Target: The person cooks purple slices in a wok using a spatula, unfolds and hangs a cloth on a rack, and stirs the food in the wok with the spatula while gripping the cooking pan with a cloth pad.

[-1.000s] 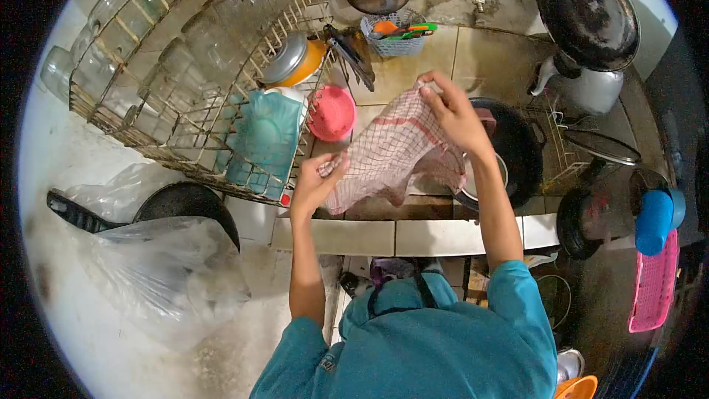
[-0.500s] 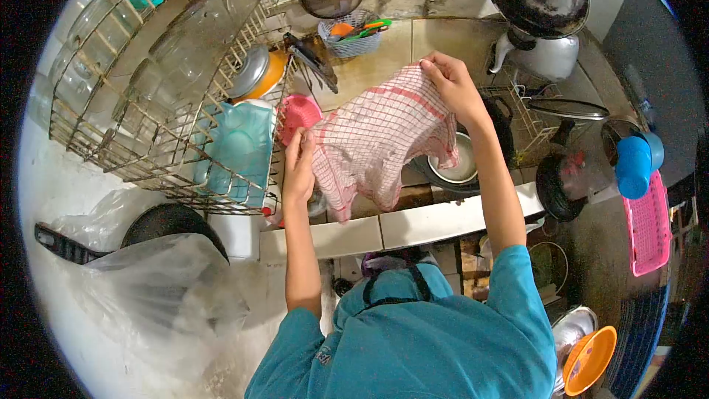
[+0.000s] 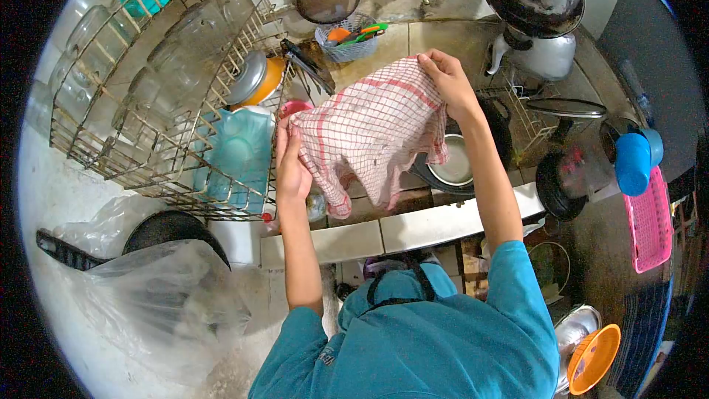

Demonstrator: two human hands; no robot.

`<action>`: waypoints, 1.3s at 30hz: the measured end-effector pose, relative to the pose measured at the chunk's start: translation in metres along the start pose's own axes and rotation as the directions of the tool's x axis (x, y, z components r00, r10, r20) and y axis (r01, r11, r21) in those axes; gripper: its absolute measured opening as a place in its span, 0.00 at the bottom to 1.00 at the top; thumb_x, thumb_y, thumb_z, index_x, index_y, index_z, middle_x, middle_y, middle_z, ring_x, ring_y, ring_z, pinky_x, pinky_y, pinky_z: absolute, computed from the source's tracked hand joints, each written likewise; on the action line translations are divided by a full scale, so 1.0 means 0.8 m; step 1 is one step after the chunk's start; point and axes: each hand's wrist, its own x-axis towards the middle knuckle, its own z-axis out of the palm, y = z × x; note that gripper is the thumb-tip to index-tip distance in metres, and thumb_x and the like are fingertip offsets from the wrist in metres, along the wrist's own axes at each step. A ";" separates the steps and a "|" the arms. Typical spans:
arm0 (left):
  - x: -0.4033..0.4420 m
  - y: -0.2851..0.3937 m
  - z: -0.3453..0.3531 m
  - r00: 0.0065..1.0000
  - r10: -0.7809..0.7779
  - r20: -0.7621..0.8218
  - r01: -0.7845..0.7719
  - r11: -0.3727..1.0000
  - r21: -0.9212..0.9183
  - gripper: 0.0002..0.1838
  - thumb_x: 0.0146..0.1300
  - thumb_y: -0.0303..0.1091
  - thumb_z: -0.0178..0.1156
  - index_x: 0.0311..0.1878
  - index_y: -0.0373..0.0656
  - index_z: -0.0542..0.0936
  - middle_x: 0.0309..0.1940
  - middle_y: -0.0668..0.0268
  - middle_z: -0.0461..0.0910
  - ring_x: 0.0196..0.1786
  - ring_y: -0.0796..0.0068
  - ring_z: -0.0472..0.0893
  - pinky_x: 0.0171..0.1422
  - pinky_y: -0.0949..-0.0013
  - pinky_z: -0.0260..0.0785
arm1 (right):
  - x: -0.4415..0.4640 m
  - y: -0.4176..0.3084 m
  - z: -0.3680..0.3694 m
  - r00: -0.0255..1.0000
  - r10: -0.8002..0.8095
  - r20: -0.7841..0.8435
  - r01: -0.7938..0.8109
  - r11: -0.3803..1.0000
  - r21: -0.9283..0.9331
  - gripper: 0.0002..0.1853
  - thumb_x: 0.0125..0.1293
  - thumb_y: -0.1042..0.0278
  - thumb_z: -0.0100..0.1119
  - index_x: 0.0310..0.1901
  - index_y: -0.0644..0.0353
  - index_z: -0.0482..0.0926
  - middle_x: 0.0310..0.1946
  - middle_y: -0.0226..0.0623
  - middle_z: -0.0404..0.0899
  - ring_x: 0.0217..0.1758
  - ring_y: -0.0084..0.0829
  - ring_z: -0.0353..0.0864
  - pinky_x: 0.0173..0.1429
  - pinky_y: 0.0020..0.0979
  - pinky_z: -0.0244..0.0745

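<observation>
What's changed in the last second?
Left hand and right hand have moved apart, spreading the checked cloth wider; it now hides most of the pink bowl. The camera view shifted too. Both hands keep their hold; the kettle stays put.

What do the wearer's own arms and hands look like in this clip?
The left hand and right hand are ungloved, and no watch or bracelet shows. The forearms are bare below short teal sleeves. The matching shirt has a small pale marking, too small to read, near the left sleeve.
</observation>
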 end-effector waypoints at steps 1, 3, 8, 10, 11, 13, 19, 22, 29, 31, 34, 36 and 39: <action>0.001 0.005 0.005 1.000 0.003 0.000 -0.003 1.000 -0.012 0.25 0.72 0.35 0.49 0.69 0.42 0.58 0.64 0.63 0.67 0.66 0.69 0.67 0.71 0.62 0.58 | 0.001 -0.001 0.002 1.000 0.023 0.004 -0.024 0.999 0.029 0.14 0.70 0.60 0.55 0.40 0.64 0.80 0.32 0.31 0.79 0.36 0.20 0.74 0.42 0.24 0.70; 0.003 0.013 0.019 1.000 0.008 0.002 -0.008 0.999 -0.034 0.28 0.72 0.35 0.49 0.71 0.41 0.55 0.66 0.63 0.65 0.67 0.68 0.65 0.72 0.62 0.57 | -0.002 -0.002 0.007 0.995 0.058 0.083 -0.062 0.997 0.044 0.11 0.70 0.62 0.56 0.41 0.63 0.78 0.32 0.26 0.78 0.35 0.16 0.72 0.42 0.20 0.69; 0.019 0.012 0.023 1.000 -0.004 -0.027 0.004 1.000 -0.028 0.31 0.73 0.35 0.48 0.74 0.41 0.50 0.70 0.61 0.61 0.70 0.67 0.62 0.74 0.62 0.53 | -0.026 0.027 0.032 0.933 -0.007 0.361 0.062 0.988 -0.142 0.07 0.63 0.70 0.63 0.41 0.60 0.77 0.34 0.22 0.76 0.36 0.14 0.71 0.41 0.18 0.68; 0.026 0.009 0.018 1.000 -0.008 -0.017 0.008 1.000 -0.009 0.30 0.73 0.36 0.46 0.74 0.39 0.51 0.71 0.61 0.59 0.71 0.67 0.61 0.74 0.63 0.52 | -0.028 0.040 0.031 0.949 0.038 0.314 -0.026 0.999 -0.040 0.07 0.63 0.71 0.62 0.41 0.59 0.76 0.33 0.21 0.76 0.36 0.14 0.71 0.39 0.18 0.67; 0.027 0.008 0.013 0.999 0.008 -0.038 -0.005 0.998 0.060 0.30 0.73 0.35 0.46 0.74 0.38 0.52 0.71 0.60 0.59 0.71 0.67 0.61 0.74 0.63 0.52 | -0.030 0.045 0.029 0.955 0.064 0.289 -0.072 0.997 0.015 0.07 0.63 0.72 0.62 0.41 0.58 0.75 0.33 0.21 0.75 0.35 0.13 0.71 0.39 0.18 0.67; 0.029 0.005 0.006 0.997 0.041 -0.069 -0.027 0.981 0.193 0.29 0.73 0.35 0.46 0.73 0.37 0.53 0.71 0.60 0.59 0.71 0.67 0.61 0.75 0.63 0.51 | -0.031 0.037 0.022 0.980 0.051 0.191 -0.085 0.982 0.169 0.06 0.64 0.71 0.61 0.41 0.58 0.76 0.33 0.22 0.76 0.35 0.15 0.70 0.38 0.20 0.67; 0.018 0.004 0.007 0.994 0.062 -0.095 -0.029 0.948 0.316 0.27 0.73 0.34 0.47 0.72 0.35 0.57 0.71 0.58 0.59 0.71 0.67 0.60 0.75 0.64 0.50 | -0.025 0.033 -0.001 0.990 -0.141 0.005 0.140 0.987 0.073 0.04 0.66 0.72 0.58 0.40 0.63 0.77 0.30 0.23 0.77 0.32 0.13 0.69 0.36 0.19 0.65; 0.018 0.006 0.012 0.991 0.057 -0.118 -0.031 0.976 0.216 0.27 0.74 0.33 0.46 0.72 0.36 0.56 0.71 0.58 0.58 0.72 0.66 0.59 0.76 0.62 0.49 | -0.027 0.017 0.004 0.969 -0.240 -0.065 0.240 0.971 -0.006 0.06 0.68 0.70 0.57 0.37 0.64 0.77 0.26 0.22 0.74 0.30 0.13 0.65 0.34 0.20 0.63; 0.067 0.056 0.084 0.924 0.310 0.226 -0.380 0.658 0.650 0.20 0.74 0.32 0.46 0.66 0.35 0.68 0.63 0.63 0.70 0.61 0.74 0.70 0.69 0.68 0.56 | -0.008 0.085 -0.016 0.956 -0.186 -0.227 0.195 0.981 0.019 0.17 0.74 0.59 0.48 0.34 0.65 0.74 0.24 0.22 0.65 0.31 0.17 0.60 0.35 0.25 0.61; 0.082 0.057 0.090 0.926 0.324 0.191 -0.353 0.573 0.740 0.18 0.73 0.31 0.46 0.62 0.36 0.71 0.55 0.64 0.76 0.49 0.76 0.73 0.58 0.70 0.62 | -0.003 0.090 -0.030 0.926 -0.256 -0.279 0.253 0.966 -0.048 0.19 0.75 0.57 0.44 0.33 0.65 0.72 0.25 0.23 0.64 0.32 0.19 0.60 0.36 0.27 0.61; 0.101 0.051 0.092 0.888 0.381 0.258 -0.408 0.395 0.823 0.15 0.72 0.30 0.47 0.57 0.38 0.75 0.44 0.63 0.79 0.36 0.78 0.71 0.44 0.72 0.65 | 0.003 0.079 -0.051 0.928 -0.269 -0.258 0.213 0.950 -0.228 0.20 0.76 0.57 0.42 0.32 0.67 0.69 0.25 0.29 0.66 0.33 0.22 0.60 0.38 0.29 0.63; 0.107 0.054 0.096 0.872 0.392 0.292 -0.425 0.314 0.849 0.12 0.70 0.30 0.50 0.52 0.39 0.77 0.36 0.62 0.79 0.34 0.78 0.70 0.42 0.72 0.66 | 0.005 0.055 -0.057 0.920 -0.286 -0.267 0.209 0.936 -0.284 0.20 0.75 0.58 0.43 0.32 0.68 0.68 0.24 0.33 0.65 0.32 0.22 0.60 0.38 0.30 0.63; 0.117 0.059 0.099 0.887 0.342 0.310 -0.418 0.310 0.854 0.09 0.69 0.30 0.53 0.48 0.38 0.77 0.32 0.65 0.79 0.30 0.81 0.70 0.38 0.73 0.65 | 0.015 0.034 -0.067 0.915 -0.314 -0.254 0.216 0.912 -0.347 0.19 0.75 0.58 0.45 0.31 0.67 0.70 0.23 0.30 0.65 0.31 0.22 0.60 0.37 0.30 0.63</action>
